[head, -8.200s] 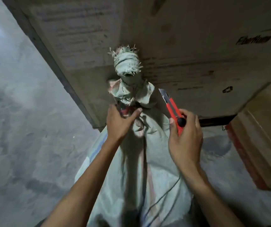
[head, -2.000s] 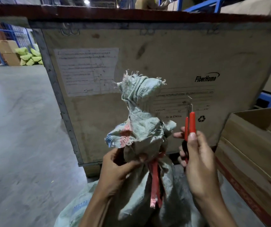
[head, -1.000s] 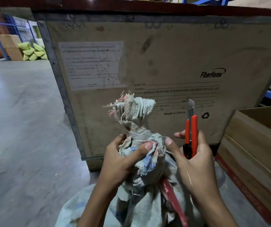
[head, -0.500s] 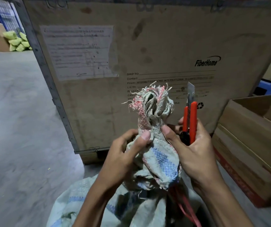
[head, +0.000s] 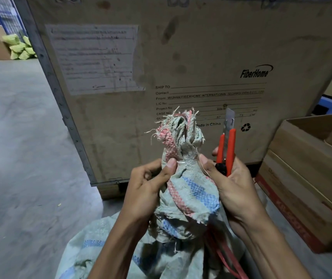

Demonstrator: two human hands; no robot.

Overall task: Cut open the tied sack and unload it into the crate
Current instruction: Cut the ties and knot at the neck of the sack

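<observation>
- Head view: my left hand (head: 147,190) grips the bunched neck of the sack (head: 193,196), with the thumb pressed across the woven cloth and the fingers curled behind it.
- Head view: my right hand (head: 233,186) is closed round a red utility knife (head: 228,150). The knife stands upright with its blade out, pointing to 12 o'clock. The same hand's thumb presses on the sack neck from the 3 o'clock side.
- The frayed top of the neck sticks up above both thumbs. The knife blade is just beside it at 3 o'clock and does not touch it.
- The sack body spreads at 6 o'clock on the floor (head: 20,158), grey-green with blue and pink stripes. A red strap (head: 227,256) trails out below the neck.
- The crate (head: 201,47) fills 12 o'clock, right behind the sack. It has a paper label (head: 94,57) at 11 o'clock and printed shipping text.
- An open cardboard box (head: 301,178) sits at 3 o'clock, next to the crate.
- Green bags (head: 18,48) lie far off at 10 o'clock.
</observation>
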